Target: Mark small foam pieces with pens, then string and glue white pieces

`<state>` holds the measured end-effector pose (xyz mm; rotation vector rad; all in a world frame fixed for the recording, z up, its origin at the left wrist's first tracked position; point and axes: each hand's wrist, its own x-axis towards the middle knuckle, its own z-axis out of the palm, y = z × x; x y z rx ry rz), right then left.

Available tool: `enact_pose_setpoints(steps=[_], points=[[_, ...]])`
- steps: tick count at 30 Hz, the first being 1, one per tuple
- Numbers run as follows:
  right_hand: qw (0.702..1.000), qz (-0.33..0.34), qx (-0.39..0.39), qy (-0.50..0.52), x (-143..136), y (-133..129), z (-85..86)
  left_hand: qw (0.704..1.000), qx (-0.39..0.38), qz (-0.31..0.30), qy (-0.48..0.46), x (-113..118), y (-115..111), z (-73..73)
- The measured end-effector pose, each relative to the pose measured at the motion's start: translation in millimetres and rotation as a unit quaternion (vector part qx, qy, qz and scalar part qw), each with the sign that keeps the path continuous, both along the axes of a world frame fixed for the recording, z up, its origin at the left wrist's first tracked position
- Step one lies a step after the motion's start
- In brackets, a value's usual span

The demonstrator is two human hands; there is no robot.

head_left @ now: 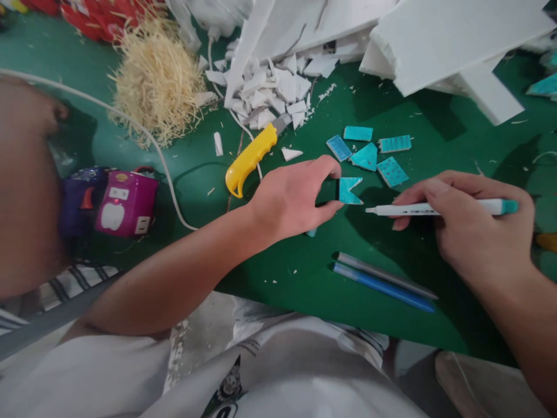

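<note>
Between the thumb and forefinger of my left hand (289, 200) is a small turquoise foam piece (347, 190) with a V-shaped notch on its right side. My right hand (483, 226) grips a white marker (418, 209) with a teal end, its tip pointing left, close to the notched piece but apart from it. Just beyond lie several turquoise pieces (364, 157), some with drawn marks. A blue pen (383, 285) and a grey pen (387, 274) lie side by side nearer my body. Part of another turquoise bit (311, 231) shows under my left hand.
A yellow-handled cutter (252, 158) lies left of the pieces, blade toward white foam scraps (278, 90). Large white foam boards (452, 40) stand behind. Straw-like shreds (159, 84), a white cable (150, 136) and a magenta box-shaped object (127, 202) are leftward, near another person's arm (30, 186).
</note>
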<state>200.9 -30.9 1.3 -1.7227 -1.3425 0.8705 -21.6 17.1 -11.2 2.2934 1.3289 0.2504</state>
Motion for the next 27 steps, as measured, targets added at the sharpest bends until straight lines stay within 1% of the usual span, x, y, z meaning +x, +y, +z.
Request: enact_pose_setpoints(steps=[3,7,12,14,19,23,27], points=[[1.0,0.001,0.019,0.013,-0.9,-0.3,-0.1,1.0,0.001,-0.002,-0.001,-0.1,0.0,-0.1],[1.0,0.005,0.008,0.007,-0.8,-0.7,-1.9,1.0,-0.007,-0.001,0.002,0.2,0.4,0.8],[0.999,0.013,0.022,0.03,0.8,-0.2,-4.2,1.0,-0.016,0.0,0.011,0.6,0.3,1.9],[0.999,0.02,0.01,0.03,0.8,-0.3,-3.8,1.0,-0.012,0.0,0.009,0.4,0.2,1.6],[0.999,-0.015,0.015,0.025,-0.1,-0.8,-1.7,1.0,-0.011,-0.002,0.006,-0.5,0.1,0.9],[1.0,-0.005,0.012,0.012,-1.1,-0.2,-0.1,1.0,-0.009,-0.003,0.001,-0.4,-0.1,1.0],[1.0,-0.011,0.006,0.025,-1.4,-0.5,-0.1,1.0,-0.008,-0.001,-0.001,-0.4,-0.3,0.7]])
